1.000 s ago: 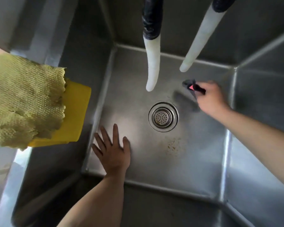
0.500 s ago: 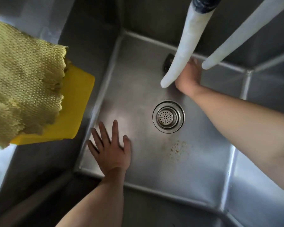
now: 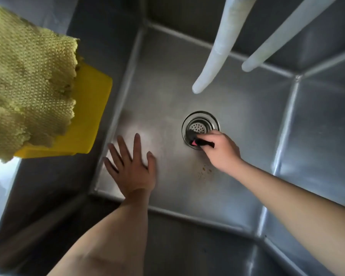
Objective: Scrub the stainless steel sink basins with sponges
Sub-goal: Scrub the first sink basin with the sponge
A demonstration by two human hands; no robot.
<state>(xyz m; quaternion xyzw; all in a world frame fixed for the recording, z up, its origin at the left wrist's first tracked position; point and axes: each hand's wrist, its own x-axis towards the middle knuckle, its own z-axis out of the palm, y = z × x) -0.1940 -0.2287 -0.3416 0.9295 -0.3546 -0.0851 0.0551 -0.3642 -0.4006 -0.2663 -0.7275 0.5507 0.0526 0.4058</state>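
I look down into a deep stainless steel sink basin (image 3: 237, 120). My right hand (image 3: 219, 152) grips a dark sponge with a pink edge (image 3: 197, 140) and presses it on the near rim of the round drain strainer (image 3: 200, 126). My left hand (image 3: 131, 168) lies flat on the basin floor near the front left corner, fingers spread, holding nothing. A small brownish stain (image 3: 204, 170) marks the floor just in front of the drain, below my right wrist.
Two white hose spouts (image 3: 217, 56) (image 3: 271, 48) hang down from above over the back of the basin. A yellow-green textured cloth (image 3: 26, 86) and a yellow sheet (image 3: 88, 120) drape over the left rim. The basin walls rise steeply on all sides.
My right hand has swept with the sponge from the back of the basin, behind the spout, forward onto the drain. My left hand has stayed flat on the floor.
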